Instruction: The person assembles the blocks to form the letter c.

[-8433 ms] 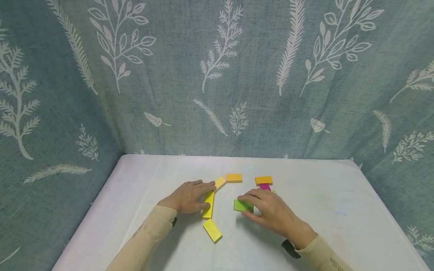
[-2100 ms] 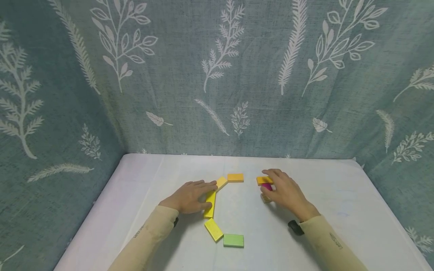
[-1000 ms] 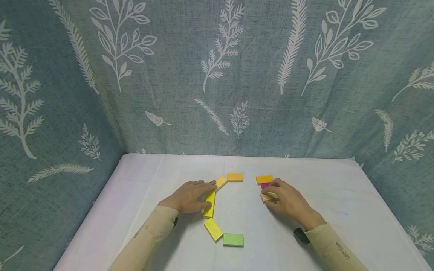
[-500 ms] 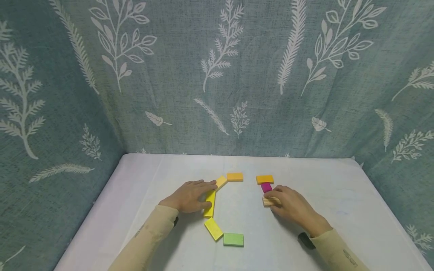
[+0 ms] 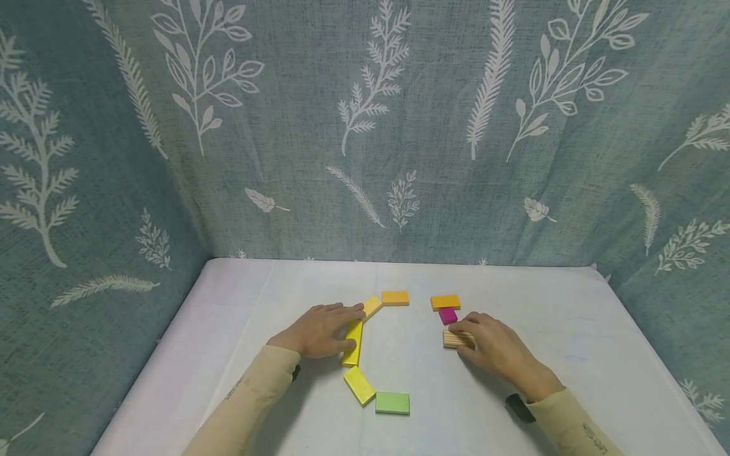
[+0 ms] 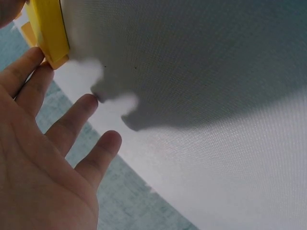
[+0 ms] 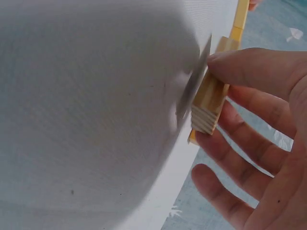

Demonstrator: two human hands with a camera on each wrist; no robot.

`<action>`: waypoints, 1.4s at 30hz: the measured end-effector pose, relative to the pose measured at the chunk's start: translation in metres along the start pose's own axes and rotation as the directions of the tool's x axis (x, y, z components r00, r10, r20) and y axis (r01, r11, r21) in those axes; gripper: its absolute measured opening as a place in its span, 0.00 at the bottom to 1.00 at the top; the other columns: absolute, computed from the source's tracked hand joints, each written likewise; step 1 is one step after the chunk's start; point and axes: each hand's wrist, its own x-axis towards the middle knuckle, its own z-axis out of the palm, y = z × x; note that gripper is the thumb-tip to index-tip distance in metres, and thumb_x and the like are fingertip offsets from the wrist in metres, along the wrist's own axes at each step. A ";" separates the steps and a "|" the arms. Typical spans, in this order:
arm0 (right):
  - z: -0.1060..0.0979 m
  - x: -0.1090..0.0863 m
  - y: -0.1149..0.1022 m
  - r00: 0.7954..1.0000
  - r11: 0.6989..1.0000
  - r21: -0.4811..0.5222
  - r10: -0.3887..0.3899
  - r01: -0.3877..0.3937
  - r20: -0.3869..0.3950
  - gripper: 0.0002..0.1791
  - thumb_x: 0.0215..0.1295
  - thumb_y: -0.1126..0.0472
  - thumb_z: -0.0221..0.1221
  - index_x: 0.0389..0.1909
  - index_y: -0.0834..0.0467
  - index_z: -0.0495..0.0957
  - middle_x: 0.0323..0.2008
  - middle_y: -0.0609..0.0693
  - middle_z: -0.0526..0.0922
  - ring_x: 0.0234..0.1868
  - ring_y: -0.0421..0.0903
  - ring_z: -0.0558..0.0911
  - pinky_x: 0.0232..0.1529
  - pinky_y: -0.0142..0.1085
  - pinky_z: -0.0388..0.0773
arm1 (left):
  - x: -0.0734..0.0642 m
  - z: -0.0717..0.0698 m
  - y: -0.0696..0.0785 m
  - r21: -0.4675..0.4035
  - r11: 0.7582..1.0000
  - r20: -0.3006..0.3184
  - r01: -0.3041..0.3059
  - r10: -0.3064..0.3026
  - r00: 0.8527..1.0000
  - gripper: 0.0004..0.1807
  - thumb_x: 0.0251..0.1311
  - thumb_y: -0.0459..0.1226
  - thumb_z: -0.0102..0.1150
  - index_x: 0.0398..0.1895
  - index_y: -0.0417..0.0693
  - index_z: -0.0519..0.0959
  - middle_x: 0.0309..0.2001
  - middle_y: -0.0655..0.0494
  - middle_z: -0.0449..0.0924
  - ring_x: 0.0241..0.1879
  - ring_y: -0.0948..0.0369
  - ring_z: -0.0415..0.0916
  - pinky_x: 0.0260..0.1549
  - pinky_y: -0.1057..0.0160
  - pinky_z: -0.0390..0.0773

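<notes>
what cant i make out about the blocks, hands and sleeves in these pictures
Head view: the right end of the wooden block, covered by the right hand.
Head view: the near end of the light orange block, hidden behind the left hand.
Head view: lettering on the left sleeve, too small to read.
Left wrist view: the left thumb, mostly cut off by the frame edge.

Blocks [image 5: 359, 386] in an open curve on the table [image 5: 542, 297], more blocks [image 5: 448, 315] to their right, cloth [image 5: 456, 221] behind.
</notes>
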 end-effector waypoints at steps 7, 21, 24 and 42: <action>-0.001 -0.004 -0.001 0.994 0.997 0.019 -0.070 0.072 -0.083 0.21 0.58 0.58 0.73 0.53 0.52 0.85 0.49 0.51 0.83 0.48 0.50 0.82 0.50 0.50 0.83 | 0.000 -0.001 0.000 0.003 1.000 0.010 0.002 -0.002 1.000 0.33 0.68 0.52 0.57 0.76 0.62 0.67 0.77 0.65 0.59 0.75 0.51 0.59 0.71 0.46 0.60; -0.009 -0.010 -0.018 0.911 0.954 0.016 -0.282 0.300 -0.301 0.24 0.51 0.60 0.77 0.51 0.48 0.85 0.48 0.45 0.82 0.48 0.43 0.82 0.50 0.43 0.85 | -0.002 -0.001 0.000 -0.002 1.000 0.006 0.011 -0.011 1.000 0.33 0.68 0.52 0.58 0.76 0.61 0.67 0.77 0.65 0.60 0.74 0.50 0.59 0.72 0.45 0.60; -0.011 -0.012 -0.024 0.913 0.952 0.026 -0.285 0.305 -0.291 0.23 0.52 0.59 0.76 0.51 0.47 0.85 0.48 0.43 0.82 0.49 0.42 0.81 0.50 0.42 0.84 | -0.002 0.000 0.000 -0.002 1.000 0.006 0.016 -0.016 1.000 0.33 0.68 0.52 0.58 0.76 0.62 0.67 0.77 0.65 0.60 0.75 0.50 0.59 0.72 0.45 0.59; 0.007 -0.024 -0.048 0.873 0.900 0.056 -0.401 0.431 -0.277 0.24 0.50 0.61 0.77 0.50 0.45 0.84 0.45 0.40 0.81 0.46 0.39 0.80 0.47 0.40 0.84 | 0.000 0.000 0.002 0.003 1.000 0.001 0.017 -0.017 1.000 0.33 0.67 0.53 0.58 0.75 0.63 0.67 0.77 0.66 0.60 0.74 0.51 0.60 0.71 0.46 0.60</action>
